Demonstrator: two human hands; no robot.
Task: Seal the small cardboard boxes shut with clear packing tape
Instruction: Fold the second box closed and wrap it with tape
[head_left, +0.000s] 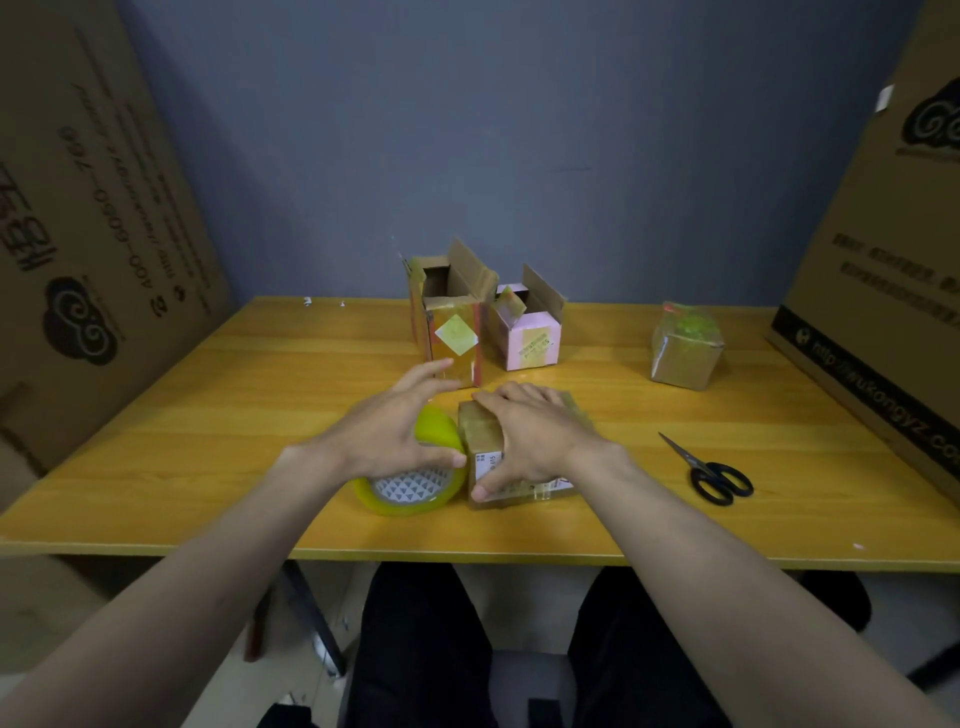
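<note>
- Right hand (524, 434) lies spread, fingers flat on the small box (491, 452) at the table's (208, 415) near middle, likely pinning it.
- Left hand (387, 434) curls around the tape roll (415, 478) beside the box, probably to draw tape across.
- Two open boxes (452, 312) wait behind.

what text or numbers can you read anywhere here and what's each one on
"400-6060-760": large cardboard sheet leaning at left; its other print is too blurred.
"http://wukongyz.co": black band on the large carton at right, partly cut off; the lines above are unreadable.
"015": label on the small box under the right hand; the rest is too small.
Pink box label: blurred.
Tape roll by the left hand: pattern only, no text.
</note>
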